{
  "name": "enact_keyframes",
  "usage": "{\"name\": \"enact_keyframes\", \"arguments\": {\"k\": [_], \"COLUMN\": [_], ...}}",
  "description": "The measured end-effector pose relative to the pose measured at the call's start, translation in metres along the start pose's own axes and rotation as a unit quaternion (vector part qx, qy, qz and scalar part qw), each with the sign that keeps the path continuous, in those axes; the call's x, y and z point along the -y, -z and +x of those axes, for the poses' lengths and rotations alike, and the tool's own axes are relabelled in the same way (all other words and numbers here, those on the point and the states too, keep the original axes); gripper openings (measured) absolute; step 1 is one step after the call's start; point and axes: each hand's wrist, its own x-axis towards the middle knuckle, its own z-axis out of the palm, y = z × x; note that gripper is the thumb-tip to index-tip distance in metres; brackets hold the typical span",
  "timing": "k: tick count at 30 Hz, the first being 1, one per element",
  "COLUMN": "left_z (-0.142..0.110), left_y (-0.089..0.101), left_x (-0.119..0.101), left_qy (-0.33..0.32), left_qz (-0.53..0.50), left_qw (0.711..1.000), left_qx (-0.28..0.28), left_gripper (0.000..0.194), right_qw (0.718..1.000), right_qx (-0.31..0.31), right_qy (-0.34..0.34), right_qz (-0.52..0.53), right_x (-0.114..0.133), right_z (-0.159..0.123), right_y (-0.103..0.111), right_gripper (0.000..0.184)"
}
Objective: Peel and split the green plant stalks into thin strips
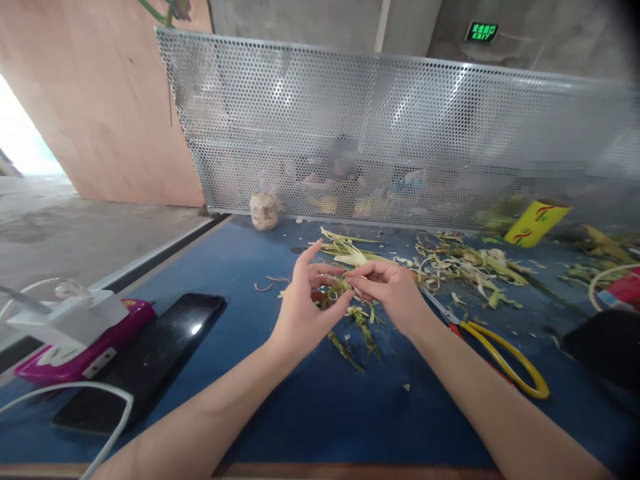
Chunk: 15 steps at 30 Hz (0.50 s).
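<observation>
While the left hand [307,300] curves its fingers wide, the right hand's [387,290] fingertips nearly meet; any grip cannot be told. Plant sprigs [369,339] lie at six o'clock, scissors [469,327] at four.

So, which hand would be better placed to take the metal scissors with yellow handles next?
Probably the right hand: the scissors lie beside its forearm, while the left hand would have to cross past it. Both hands are over thin green plant scraps, though.
</observation>
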Motion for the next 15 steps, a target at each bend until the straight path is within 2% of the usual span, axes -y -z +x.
{"name": "enact_keyframes", "arguments": {"k": [6,10,15], "left_z": [0.0029,0.0031,0.0031], "left_y": [0.0002,-0.0012,-0.0017], "left_x": [0.0022,-0.0022,-0.004], "left_qy": [0.055,0.089,0.099], "left_qz": [-0.104,-0.123,-0.148], "left_qw": [0.993,0.988,0.984], "left_qx": [-0.001,0.008,0.012], "left_gripper": [0.06,0.058,0.059], "right_qw": [1.0,0.999,0.997], "right_qx": [0.005,0.014,0.021], "right_qy": [0.026,0.04,0.048], "right_qz": [-0.016,-0.032,-0.051], "right_x": [-0.0034,-0.0026,0.0014], "right_z": [0.0021,0.0014,-0.0004], "right_y": [0.0029,0.0022,0.001], "right_gripper": [0.007,0.008,0.008]}}
